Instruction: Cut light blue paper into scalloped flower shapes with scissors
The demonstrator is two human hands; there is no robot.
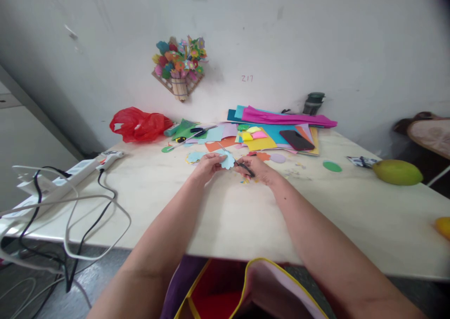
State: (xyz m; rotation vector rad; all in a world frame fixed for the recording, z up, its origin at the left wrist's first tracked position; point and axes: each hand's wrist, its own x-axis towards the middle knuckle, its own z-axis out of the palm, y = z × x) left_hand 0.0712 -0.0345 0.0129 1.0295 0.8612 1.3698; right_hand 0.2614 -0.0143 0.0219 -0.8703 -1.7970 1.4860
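Over the middle of the table, my left hand pinches a light blue paper flower with a scalloped edge. My right hand grips black-handled scissors close to the flower's right edge. How far apart the blades are is too small to make out. Beyond my left hand lie more light blue paper shapes. Past my right hand there is an orange paper flower and a pale purple oval. Small paper scraps are scattered beneath the scissors.
Coloured paper sheets, a phone and a second pair of scissors lie at the back. A red plastic bag sits back left. A power strip with cables occupies the left side; a yellow-green fruit rests right.
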